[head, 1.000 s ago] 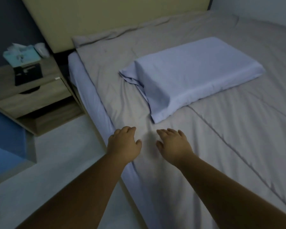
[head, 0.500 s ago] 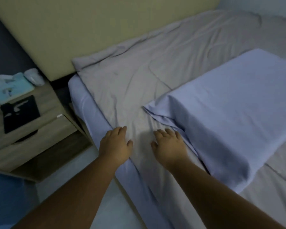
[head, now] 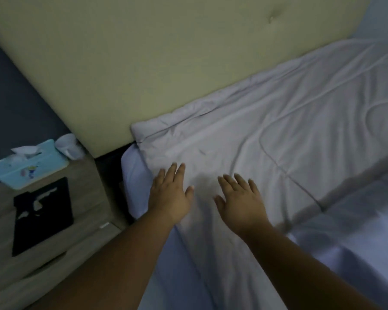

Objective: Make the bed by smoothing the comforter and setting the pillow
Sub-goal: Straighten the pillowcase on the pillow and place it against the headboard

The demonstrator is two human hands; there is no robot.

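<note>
Comforter [head: 255, 153] covered the bed up to the headboard [head: 166, 63]. Nearest, the pillow [head: 356, 231] lay at the right edge. Left hand [head: 169, 193] and right hand [head: 240, 202] lay flat, fingers spread, near the comforter's left edge.

Room dim, light flat and bluish. Padded yellow-beige headboard [head: 166, 52] with one tufted button, set against a dark blue-grey wall [head: 14, 97]. Wooden nightstand [head: 85, 222] beside the bed, left. On top: light blue tissue box [head: 31, 168], white cup [head: 68, 145] just beside it, flat black item [head: 43, 215] nearer.
</note>
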